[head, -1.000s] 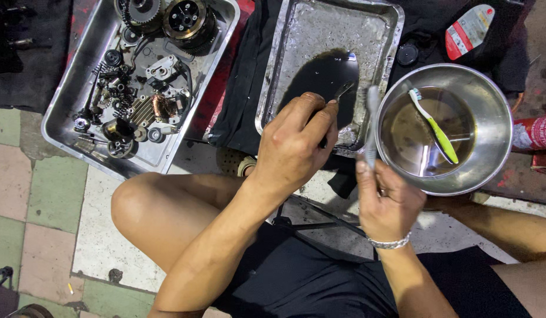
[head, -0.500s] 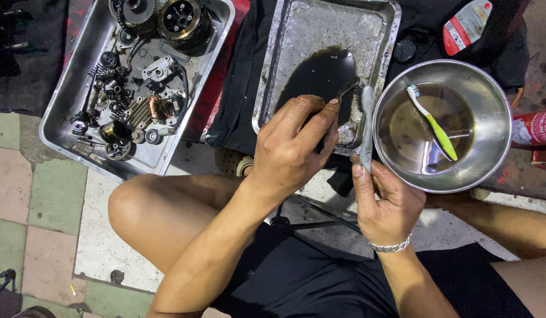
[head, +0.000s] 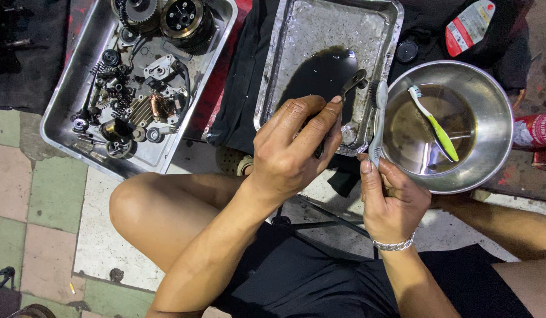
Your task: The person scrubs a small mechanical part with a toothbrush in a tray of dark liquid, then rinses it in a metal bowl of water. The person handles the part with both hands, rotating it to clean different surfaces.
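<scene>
My left hand (head: 293, 147) grips a small dark metal lever-shaped part (head: 350, 82), holding it over the near edge of an oily steel tray (head: 273, 70). My right hand (head: 392, 203) holds a grey toothbrush (head: 377, 118) upright by its handle, bristle head next to the part's tip. A round steel bowl (head: 496, 100) of brownish liquid sits just right of the brush, with a green and white toothbrush (head: 436, 126) lying in it. I sit on the floor with bare knees apart.
A second steel tray (head: 67, 94) at the left holds several engine parts, gears and a clutch assembly (head: 184, 17). A dark cloth lies under the trays. A bottle with a red and white label (head: 470, 26) lies at the top right, a red can (head: 535, 131) at the right edge.
My right hand has lifted the grey toothbrush a little, bringing its head closer to the part. My left hand has barely moved.
</scene>
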